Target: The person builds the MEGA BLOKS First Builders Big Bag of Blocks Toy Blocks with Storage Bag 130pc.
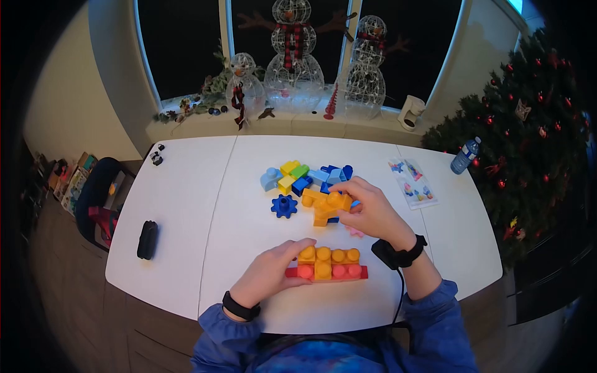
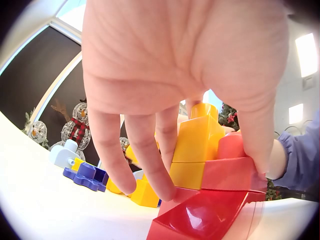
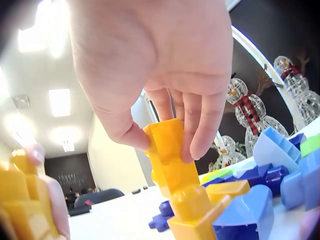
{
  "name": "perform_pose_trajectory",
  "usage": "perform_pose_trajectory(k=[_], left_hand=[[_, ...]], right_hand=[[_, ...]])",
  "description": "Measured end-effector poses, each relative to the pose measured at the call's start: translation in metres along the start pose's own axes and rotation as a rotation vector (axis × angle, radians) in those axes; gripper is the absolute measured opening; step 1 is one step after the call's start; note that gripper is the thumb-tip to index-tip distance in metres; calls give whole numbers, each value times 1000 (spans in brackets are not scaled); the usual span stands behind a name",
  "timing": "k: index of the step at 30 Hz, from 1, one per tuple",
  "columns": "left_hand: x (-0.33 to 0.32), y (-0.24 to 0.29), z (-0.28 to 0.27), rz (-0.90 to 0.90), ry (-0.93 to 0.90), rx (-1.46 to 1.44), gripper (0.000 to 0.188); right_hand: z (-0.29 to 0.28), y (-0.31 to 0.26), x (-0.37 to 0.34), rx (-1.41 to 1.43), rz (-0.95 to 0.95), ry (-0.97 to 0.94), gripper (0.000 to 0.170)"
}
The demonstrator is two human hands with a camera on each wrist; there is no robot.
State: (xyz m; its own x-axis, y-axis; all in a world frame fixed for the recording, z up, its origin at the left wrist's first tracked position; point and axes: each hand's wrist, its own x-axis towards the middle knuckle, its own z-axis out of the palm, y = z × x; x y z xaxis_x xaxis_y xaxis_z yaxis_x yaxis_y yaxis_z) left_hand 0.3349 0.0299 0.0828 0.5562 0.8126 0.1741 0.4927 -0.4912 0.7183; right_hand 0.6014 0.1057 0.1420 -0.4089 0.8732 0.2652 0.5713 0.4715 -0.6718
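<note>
Orange blocks (image 3: 175, 150): moulded plastic, smooth, soft sheen. Red block (image 2: 195, 215): hard plastic, glossy, bright highlight on sloped face. Gear-shaped blue piece (image 1: 284, 206): smooth plastic. Counter (image 1: 168, 273): smooth white top, low sheen. Sleeve (image 1: 438, 323): soft cloth, creased. Wristband (image 1: 240, 306): matt black, material unclear. Bottle (image 1: 465, 156): clear plastic, shiny. Picture sheet (image 1: 413, 183): looks like paper, smooth. Snowman figure (image 1: 292, 69): open wire-like mesh; scarf (image 1: 293, 46): plaid cloth. Floor (image 1: 161, 342): wood-look planks.
</note>
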Motion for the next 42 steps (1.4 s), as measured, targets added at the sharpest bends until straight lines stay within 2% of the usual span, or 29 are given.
perform_pose_trajectory(k=[1,4,9,13,16,19,25,28,37,42], left_hand=[[0,1,0,4,2,-2,76],[0,0,1,16,13,-32,76],[0,1,2,32,31,-30,75],[0,1,1,17,15,-34,75],[-1,0,1,25,18,-34,75],[-1,1,1,34,27,-36,75],[-1,0,2,27,20,-34,75],[0,0,2,28,20,-35,75],[1,0,1,12,15,-30,76],[2,-1,1,1,4,-50,76]], right_hand=[[-3,-4,-12,27,51,-13,44],[-1,-5,-48,16,35,43,42],[24,-17,-90,-55,-16,219,44],[39,-24,-104,-262,-66,213,51],[41,-27,-109,-324,-58,190,50],[45,-16,-113,-309,-132,113,46],[41,-20,-111,-297,-180,170,34],[42,-17,-108,-207,-159,135,30],[41,-6,-105,-207,-195,58,31],[17,5,-83,-124,-128,-152,39]])
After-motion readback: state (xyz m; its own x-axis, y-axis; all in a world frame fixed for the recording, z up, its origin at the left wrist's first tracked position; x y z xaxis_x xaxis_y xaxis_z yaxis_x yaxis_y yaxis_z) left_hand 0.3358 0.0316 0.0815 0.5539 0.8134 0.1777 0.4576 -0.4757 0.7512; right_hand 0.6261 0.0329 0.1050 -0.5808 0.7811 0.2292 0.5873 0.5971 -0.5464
